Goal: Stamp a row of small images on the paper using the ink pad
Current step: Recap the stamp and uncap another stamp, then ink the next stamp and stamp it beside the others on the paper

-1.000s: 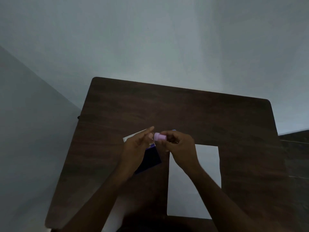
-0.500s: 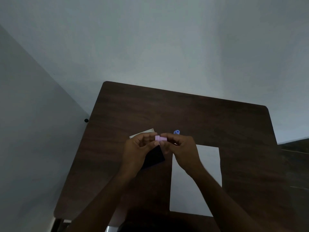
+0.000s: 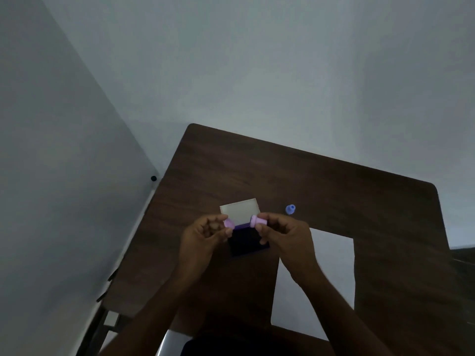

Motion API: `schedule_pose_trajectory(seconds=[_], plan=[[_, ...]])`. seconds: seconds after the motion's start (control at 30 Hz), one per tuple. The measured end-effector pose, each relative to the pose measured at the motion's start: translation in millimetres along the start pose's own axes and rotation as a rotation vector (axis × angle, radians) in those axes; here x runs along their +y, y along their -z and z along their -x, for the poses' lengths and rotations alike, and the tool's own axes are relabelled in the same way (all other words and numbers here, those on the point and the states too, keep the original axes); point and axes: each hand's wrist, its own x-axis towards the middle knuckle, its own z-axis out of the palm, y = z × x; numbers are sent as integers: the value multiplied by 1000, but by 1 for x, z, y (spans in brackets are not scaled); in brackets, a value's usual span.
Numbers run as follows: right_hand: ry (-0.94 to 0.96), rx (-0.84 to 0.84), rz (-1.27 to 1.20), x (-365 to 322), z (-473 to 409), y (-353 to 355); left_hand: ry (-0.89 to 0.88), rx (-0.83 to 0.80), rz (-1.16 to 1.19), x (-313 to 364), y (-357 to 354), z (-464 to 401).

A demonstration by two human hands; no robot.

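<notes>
Cap now off the stamp: left hand (image 3: 203, 233) pinches the pink cap (image 3: 228, 223), right hand (image 3: 285, 233) pinches the pink stamp (image 3: 258, 221). Half a second ago the two pieces sat joined between the fingertips. Both are held just above the open ink pad (image 3: 248, 241), left of the paper (image 3: 326, 273) on the table (image 3: 308, 176). Judgement: stamp face exposed, inking comes next; paper looks unmarked. A blue stamp (image 3: 290, 209), hidden earlier, now shows beyond the right hand.

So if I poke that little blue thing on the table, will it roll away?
The blue piece looks small and round, likely light plastic, so a poke would probably knock it over. On its side it might roll across the smooth table. Standing on its wider end, it may just slide.
</notes>
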Motion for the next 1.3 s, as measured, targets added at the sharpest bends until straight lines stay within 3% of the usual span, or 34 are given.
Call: schedule_pose_trajectory(seconds=[0.2, 0.37, 0.57, 0.73, 0.87, 1.03, 1.3], plan=[[-98, -52, -116, 2, 14, -14, 179, 100, 99, -44, 35, 7], [-128, -61, -86, 4, 14, -21, 217, 93, 22, -84, 45, 9], [-131, -89, -78, 1, 12, -27, 112, 51, -180, -107, 37, 4], [-145, -111, -159, -9, 15, -26, -44, 107, -525, -117, 36, -6], [-204, -140, -321, -20, 22, -22, -57, 109, -567, -118, 36, -9], [-309, -172, -566, -29, 30, -13, -81, 120, -380, -76, 28, 4], [-263, -282, -1024, -38, 44, -2, -395, -18, -109, 54, -13, 50]])
